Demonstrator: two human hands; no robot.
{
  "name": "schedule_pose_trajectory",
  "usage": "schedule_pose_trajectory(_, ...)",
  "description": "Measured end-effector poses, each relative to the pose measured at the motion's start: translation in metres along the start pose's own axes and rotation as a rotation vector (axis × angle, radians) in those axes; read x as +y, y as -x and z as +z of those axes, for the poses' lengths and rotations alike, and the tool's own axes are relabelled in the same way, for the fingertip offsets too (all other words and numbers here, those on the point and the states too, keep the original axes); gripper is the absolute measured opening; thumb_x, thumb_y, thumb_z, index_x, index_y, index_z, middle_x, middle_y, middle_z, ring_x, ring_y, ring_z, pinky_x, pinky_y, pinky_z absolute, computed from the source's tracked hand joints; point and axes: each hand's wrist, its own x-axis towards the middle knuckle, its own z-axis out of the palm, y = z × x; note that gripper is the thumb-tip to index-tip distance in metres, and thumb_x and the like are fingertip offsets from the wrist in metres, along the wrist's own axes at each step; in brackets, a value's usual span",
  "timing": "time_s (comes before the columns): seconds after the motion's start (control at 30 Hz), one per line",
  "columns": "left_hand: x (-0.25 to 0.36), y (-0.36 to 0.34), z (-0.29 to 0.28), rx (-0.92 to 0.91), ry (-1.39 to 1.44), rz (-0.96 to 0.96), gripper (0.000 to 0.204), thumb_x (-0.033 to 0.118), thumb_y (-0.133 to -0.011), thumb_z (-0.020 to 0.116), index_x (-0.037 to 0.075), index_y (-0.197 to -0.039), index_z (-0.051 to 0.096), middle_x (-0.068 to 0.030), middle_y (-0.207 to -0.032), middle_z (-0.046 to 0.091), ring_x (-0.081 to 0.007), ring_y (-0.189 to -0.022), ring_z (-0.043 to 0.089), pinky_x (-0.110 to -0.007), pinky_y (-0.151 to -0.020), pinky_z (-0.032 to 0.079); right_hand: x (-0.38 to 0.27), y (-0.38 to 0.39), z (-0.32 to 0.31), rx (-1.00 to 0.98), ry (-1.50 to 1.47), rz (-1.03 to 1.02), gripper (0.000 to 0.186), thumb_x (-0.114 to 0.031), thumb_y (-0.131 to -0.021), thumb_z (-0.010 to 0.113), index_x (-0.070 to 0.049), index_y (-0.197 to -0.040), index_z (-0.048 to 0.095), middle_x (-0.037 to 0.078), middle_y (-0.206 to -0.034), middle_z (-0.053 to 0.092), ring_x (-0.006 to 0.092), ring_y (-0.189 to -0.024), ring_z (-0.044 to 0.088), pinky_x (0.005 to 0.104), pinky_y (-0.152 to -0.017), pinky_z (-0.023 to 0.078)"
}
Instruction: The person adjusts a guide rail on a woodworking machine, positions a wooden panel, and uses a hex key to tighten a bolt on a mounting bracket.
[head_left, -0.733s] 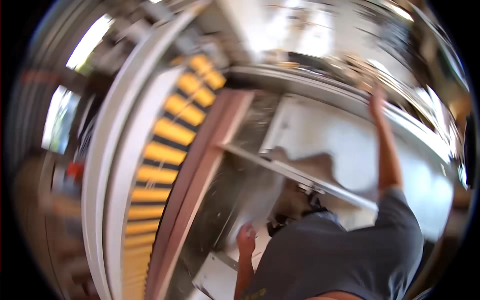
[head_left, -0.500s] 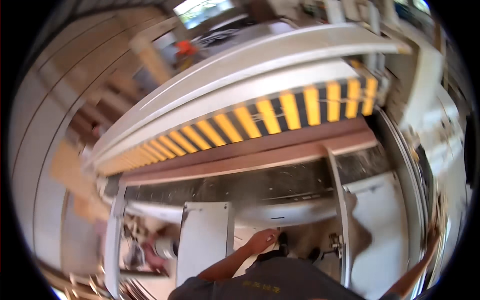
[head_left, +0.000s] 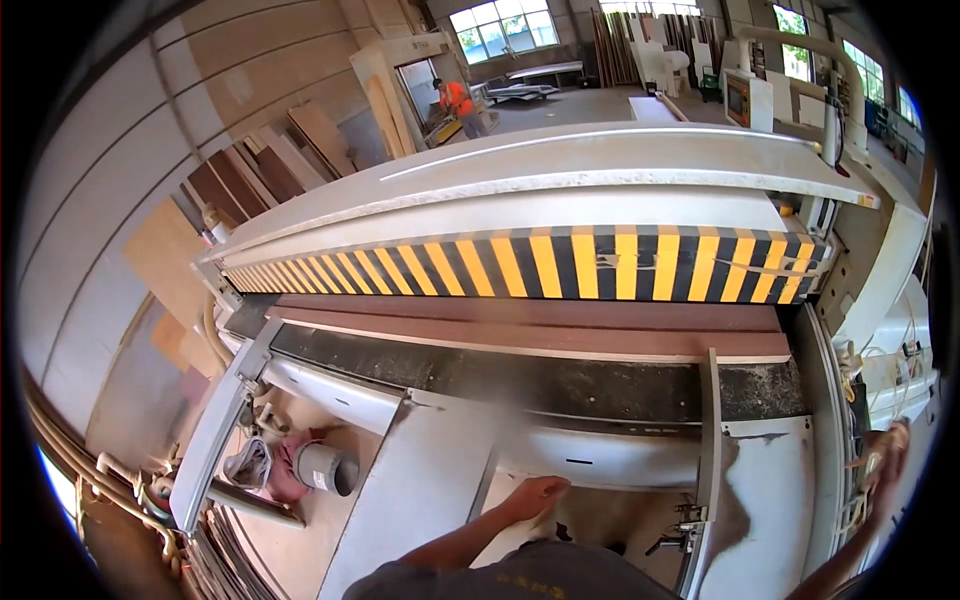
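Note:
My left hand (head_left: pixel 540 496) is closed and hangs over the gap in front of a long panel machine, with its palm side hidden. Far to the right, my right hand (head_left: pixel 886 452) is raised beside the machine's end housing, near some thin cables; its fingers are too unclear to read. Ahead, a reddish-brown board (head_left: pixel 560 343) lies lengthwise on the dark machine bed (head_left: pixel 480 382). Above it runs a guard beam (head_left: pixel 520 266) with yellow and black stripes.
Light-coloured support tables (head_left: pixel 420 490) and a metal guide arm (head_left: pixel 709 430) jut toward me. A grey bucket (head_left: pixel 325 468) sits on the floor at left. Wooden panels (head_left: pixel 240 180) lean against the far-left wall. A person in orange (head_left: pixel 457 100) is in the background.
My view has lifted and become sharper, bringing more of the far workshop into sight. My right hand has risen slightly along the machine's side. My left hand stays closed.

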Motion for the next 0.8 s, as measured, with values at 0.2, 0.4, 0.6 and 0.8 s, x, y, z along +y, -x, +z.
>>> schedule_pose_trajectory(0.2,-0.04,0.022,-0.039,0.434,0.079,0.003,0.026,0.019,-0.102,0.06,0.005,-0.122,0.069,-0.013,-0.124,0.07,-0.0262,-0.109,0.069,-0.037,-0.094,0.055,-0.119,0.105,0.334,-0.899,-0.237,0.197,0.053,-0.038,-0.103,0.059,-0.006,-0.143,0.049,0.01,-0.108,0.065,0.0221,-0.102,0.064,0.0365,-0.091,0.05)
schedule_pose_trajectory(0.4,-0.086,0.099,-0.101,0.559,1.097,-0.108,0.039,0.023,-0.105,0.051,0.0,-0.135,0.058,-0.0185,-0.138,0.06,-0.0293,-0.128,0.058,-0.043,-0.106,0.051,-0.117,0.243,0.515,-1.786,-0.019,0.256,0.039,-0.039,-0.104,0.058,-0.012,-0.131,0.06,0.005,-0.087,0.068,0.0156,-0.079,0.066,0.0333,-0.07,0.053)
schedule_pose_trajectory(0.6,-0.141,0.162,-0.114,0.693,1.341,-0.195,0.037,0.025,-0.104,0.051,-0.001,-0.128,0.062,-0.0168,-0.13,0.066,-0.0292,-0.124,0.061,-0.042,-0.104,0.051,-0.129,0.308,0.558,-1.777,0.236,-0.052,0.043,-0.049,-0.101,0.059,-0.009,-0.112,0.07,0.011,-0.086,0.07,0.0226,-0.076,0.067,0.0396,-0.074,0.052)
schedule_pose_trajectory(0.8,-0.149,0.183,-0.114,0.705,1.354,-0.337,0.036,0.024,-0.103,0.054,-0.001,-0.128,0.064,-0.0158,-0.121,0.07,-0.0276,-0.107,0.069,-0.04,-0.098,0.055,-0.153,0.307,0.561,-2.083,0.158,0.153,0.052,-0.056,-0.101,0.056,-0.005,-0.099,0.069,0.008,-0.08,0.067,0.0198,-0.074,0.065,0.0362,-0.072,0.05)
